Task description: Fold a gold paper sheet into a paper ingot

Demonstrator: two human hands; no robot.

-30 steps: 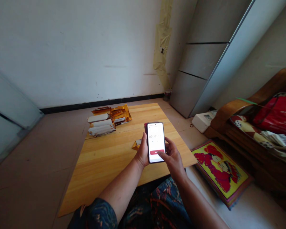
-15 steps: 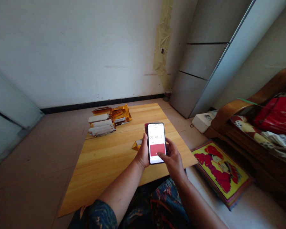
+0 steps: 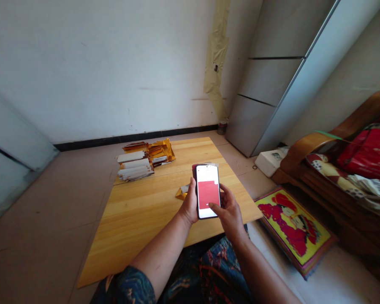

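**A:** Where's the smartphone (image 3: 208,192)?

**B:** Held up in both hands, over the right half of the pale wooden table (image 3: 139,238), toward the table's near right corner. Its screen faces the person and shows a red block on white.

**A:** How's the left hand (image 3: 189,203) placed?

**B:** It's closed around the phone's left edge and lower back, with the wrist bent slightly. The bare forearm reaches in from the bottom left, out of a dark patterned sleeve (image 3: 123,287).

**A:** And the right hand (image 3: 229,213)?

**B:** It's curled around the phone's right edge, with the thumb (image 3: 213,205) lying across the bottom of the screen. That forearm comes up from the bottom right.

**A:** What's nearest the hands?

**B:** A folded piece of gold paper (image 3: 182,193) lies on the table, just left of the phone and beyond the left hand.

**A:** Anything else on the table?

**B:** Yes, a heap of white and gold paper packets (image 3: 139,162) sits near the far left corner, well apart from both hands.
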